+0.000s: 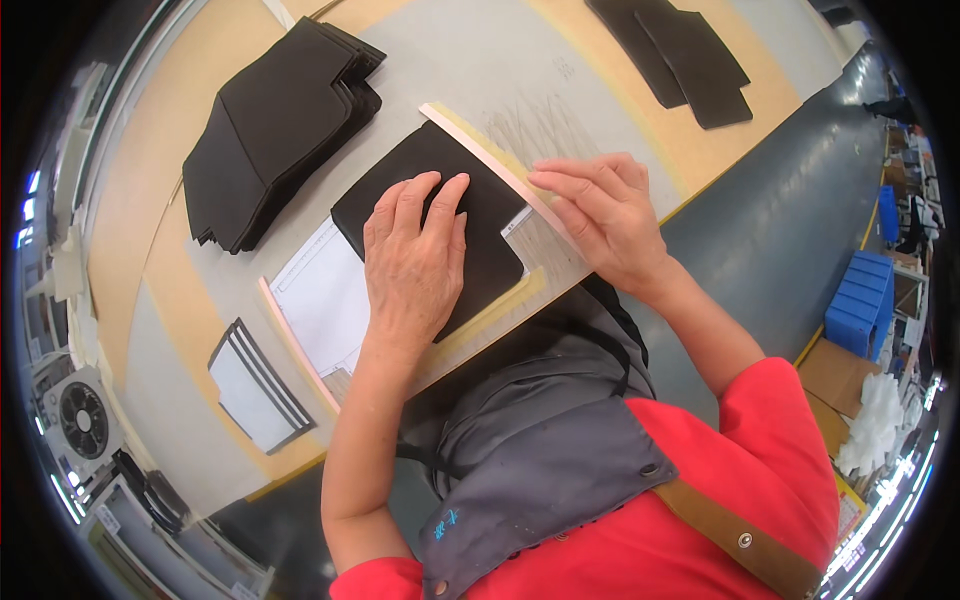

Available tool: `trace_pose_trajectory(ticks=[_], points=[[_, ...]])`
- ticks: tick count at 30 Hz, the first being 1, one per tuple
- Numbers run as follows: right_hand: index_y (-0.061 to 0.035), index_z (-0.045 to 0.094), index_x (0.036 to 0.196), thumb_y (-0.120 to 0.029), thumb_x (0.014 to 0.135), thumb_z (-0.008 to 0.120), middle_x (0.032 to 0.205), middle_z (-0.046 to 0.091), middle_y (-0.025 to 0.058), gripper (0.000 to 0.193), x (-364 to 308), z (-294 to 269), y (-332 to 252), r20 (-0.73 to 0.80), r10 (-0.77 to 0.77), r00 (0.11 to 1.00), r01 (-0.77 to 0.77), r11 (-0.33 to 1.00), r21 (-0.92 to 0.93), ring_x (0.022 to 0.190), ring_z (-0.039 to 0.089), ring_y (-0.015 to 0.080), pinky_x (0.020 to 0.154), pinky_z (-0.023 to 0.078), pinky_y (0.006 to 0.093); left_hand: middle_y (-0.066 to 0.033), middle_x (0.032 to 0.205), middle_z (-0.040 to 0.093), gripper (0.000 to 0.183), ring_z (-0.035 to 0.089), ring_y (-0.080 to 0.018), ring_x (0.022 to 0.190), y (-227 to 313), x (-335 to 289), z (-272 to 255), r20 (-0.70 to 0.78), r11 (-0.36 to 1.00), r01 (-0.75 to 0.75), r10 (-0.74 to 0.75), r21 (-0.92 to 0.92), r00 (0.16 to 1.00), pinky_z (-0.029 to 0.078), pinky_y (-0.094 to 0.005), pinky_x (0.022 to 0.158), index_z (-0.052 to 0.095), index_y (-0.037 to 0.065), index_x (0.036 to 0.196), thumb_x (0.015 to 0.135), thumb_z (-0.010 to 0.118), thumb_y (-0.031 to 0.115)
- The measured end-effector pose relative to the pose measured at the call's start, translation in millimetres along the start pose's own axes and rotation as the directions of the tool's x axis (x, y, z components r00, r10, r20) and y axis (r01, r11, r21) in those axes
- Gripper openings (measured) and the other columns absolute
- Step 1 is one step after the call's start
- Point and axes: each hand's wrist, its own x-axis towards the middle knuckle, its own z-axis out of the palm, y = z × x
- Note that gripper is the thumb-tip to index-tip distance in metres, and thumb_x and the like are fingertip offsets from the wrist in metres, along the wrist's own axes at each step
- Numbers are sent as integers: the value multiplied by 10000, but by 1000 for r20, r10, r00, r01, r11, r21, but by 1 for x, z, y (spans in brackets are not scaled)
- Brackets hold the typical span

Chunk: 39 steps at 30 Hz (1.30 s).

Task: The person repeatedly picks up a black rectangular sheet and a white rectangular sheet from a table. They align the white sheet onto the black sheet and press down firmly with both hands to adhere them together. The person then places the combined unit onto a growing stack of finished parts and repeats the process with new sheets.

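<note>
A flat black piece of material [420, 175] lies on the workbench [480, 70], partly over a white sheet [318, 295]. My left hand [412, 262] presses flat on the black piece, fingers spread. My right hand [598, 215] rests at the piece's right edge, fingertips touching a long pale pink strip [478, 150] that runs along that edge like a guide. Neither hand grips anything.
A thick stack of black cut pieces [270, 125] lies at the far left, two more black pieces [685, 55] at the far right. A black-and-white striped template [258, 385] sits near the bench's front left. Blue crates [860, 300] stand on the floor to the right.
</note>
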Motion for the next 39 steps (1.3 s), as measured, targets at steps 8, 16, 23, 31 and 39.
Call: trace_pose_trajectory(ticks=[8,16,23,31,39], points=[[-181,800,1168,-180,936,753,1232,747,-84,237,-2,1,1,24,-80,997,80,997,16,995,591,176,933,386,341,-84,1362,607,379,566,-310,1269,1,-1,1,11,1000,7,-7,13,1000,443,-427,1068,672,131,1366,989,672,92],[-189,783,1236,-194,892,774,1336,707,-102,344,-4,0,-5,160,-233,959,247,967,-70,1058,563,176,990,361,343,-88,1362,608,383,570,-312,1262,1,-1,2,0,1000,-4,4,30,1000,449,-428,1054,667,131,1370,988,674,100],[-168,783,1226,-190,870,783,1312,707,-109,357,-5,2,-6,164,-256,953,273,958,-89,1052,559,173,991,360,345,-93,1355,613,412,578,-307,1241,-5,18,3,-14,998,-23,24,50,1000,452,-430,1020,624,86,1396,988,673,115],[-171,777,1231,-161,869,775,1314,708,-105,362,-4,-1,-4,175,-243,954,264,958,-110,1059,571,179,995,371,355,-60,1426,606,438,551,-294,1301,-10,25,17,-31,996,-35,38,78,999,423,-450,1062,604,93,1397,968,676,147],[-107,727,1332,-60,925,685,1425,678,31,412,7,-13,-23,281,-166,945,178,984,-16,1164,576,275,1085,374,417,-175,1467,540,481,556,-384,1300,-14,13,1,-144,986,31,-55,-164,988,444,-490,1067,585,79,1394,938,719,152]])
